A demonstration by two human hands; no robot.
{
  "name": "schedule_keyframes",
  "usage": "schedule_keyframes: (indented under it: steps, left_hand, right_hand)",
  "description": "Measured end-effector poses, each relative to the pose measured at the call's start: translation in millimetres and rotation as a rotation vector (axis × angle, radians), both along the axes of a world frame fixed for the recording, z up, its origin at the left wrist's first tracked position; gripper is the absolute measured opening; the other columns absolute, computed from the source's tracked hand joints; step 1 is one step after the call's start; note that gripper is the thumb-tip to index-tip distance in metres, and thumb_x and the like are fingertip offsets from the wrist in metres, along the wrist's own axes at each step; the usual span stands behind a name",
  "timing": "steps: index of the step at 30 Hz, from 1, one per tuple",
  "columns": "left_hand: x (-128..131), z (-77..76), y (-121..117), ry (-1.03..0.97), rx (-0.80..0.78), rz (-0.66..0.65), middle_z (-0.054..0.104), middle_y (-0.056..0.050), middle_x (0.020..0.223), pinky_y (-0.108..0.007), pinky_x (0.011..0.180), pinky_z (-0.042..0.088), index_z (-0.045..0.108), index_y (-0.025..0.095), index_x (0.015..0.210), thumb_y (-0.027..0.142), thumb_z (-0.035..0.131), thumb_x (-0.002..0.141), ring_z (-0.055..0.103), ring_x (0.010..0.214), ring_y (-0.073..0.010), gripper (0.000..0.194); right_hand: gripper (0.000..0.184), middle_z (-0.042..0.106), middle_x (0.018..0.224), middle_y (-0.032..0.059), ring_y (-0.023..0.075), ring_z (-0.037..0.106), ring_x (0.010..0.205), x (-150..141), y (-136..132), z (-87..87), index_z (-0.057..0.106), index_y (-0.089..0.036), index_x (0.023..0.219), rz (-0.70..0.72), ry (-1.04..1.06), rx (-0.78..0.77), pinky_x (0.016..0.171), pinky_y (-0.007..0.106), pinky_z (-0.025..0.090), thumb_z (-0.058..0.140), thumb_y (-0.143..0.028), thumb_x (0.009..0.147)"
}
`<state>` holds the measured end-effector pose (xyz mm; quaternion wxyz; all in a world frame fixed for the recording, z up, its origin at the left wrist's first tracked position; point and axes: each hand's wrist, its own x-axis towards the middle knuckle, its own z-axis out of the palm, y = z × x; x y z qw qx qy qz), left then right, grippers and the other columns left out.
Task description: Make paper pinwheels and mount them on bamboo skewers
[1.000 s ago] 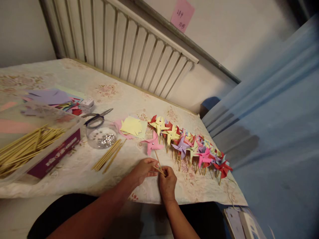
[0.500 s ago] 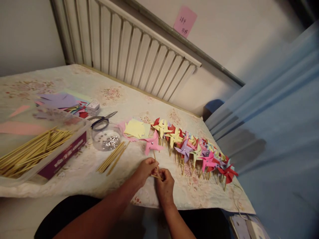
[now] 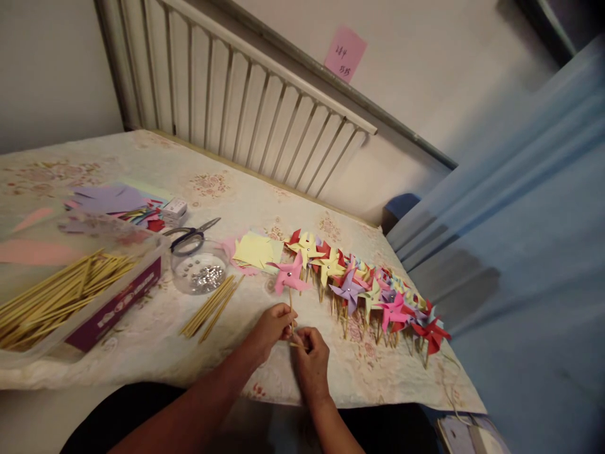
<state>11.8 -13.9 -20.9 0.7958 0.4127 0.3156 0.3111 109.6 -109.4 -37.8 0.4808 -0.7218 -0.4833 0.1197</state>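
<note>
My left hand [image 3: 276, 326] pinches the wooden stick of a pink paper pinwheel [image 3: 293, 282], which stands roughly upright above my fingers. Close beside it, my right hand [image 3: 313, 360] has its fingers closed around a thin wooden stick [image 3: 297, 345] lying crosswise; only a short end shows. To the right stand many finished pinwheels, among them a yellow pinwheel [image 3: 328, 267], a purple pinwheel [image 3: 350, 291] and a red pinwheel [image 3: 431, 334]. Left of my hands lies a small bunch of loose sticks [image 3: 208, 309]. Yellow paper squares [image 3: 255, 251] are stacked behind the pink pinwheel.
A clear plastic box [image 3: 137, 277] with many sticks stands at the left. Near it are a round dish [image 3: 182, 284] of small metal pieces, scissors [image 3: 191, 238], a small white box [image 3: 175, 209] and purple paper [image 3: 108, 197]. A blue curtain [image 3: 529, 239] hangs at the right.
The pink pinwheel has tilted more upright and its blades have turned. My right hand has shifted slightly down, away from the left. The camera view has moved a little.
</note>
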Motion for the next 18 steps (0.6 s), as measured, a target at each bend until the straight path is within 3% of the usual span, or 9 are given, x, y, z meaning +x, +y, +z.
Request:
schedule_keyframes:
  steps: [11, 18]
  left_hand:
    - [-2.2, -1.2, 1.7, 0.036, 0.013, -0.028, 0.059, 0.001, 0.073, -0.019, 0.051, 0.036, 0.057, 0.014, 0.083, 0.038, 0.065, 0.071, 0.047, 0.051, -0.0048, 0.028]
    - [-3.6, 6.2, 0.8, 0.018, 0.032, -0.069, 0.059, 0.001, 0.072, -0.021, 0.052, 0.037, 0.057, 0.014, 0.082, 0.039, 0.064, 0.069, 0.046, 0.05, -0.0053, 0.029]
  right_hand:
    - [0.013, 0.055, 0.068, -0.0023, 0.0142, 0.05, 0.063, 1.2, -0.7, -2.1, 0.06, -0.019, 0.075, 0.014, 0.023, -0.037, 0.06, 0.024, 0.039, 0.061, -0.03, 0.083]
    - [0.018, 0.053, 0.068, -0.0024, 0.0136, 0.048, 0.062, 0.2, 0.8, 0.3, 0.058, -0.019, 0.072, 0.028, 0.018, -0.029, 0.059, 0.024, 0.037, 0.062, -0.033, 0.084]
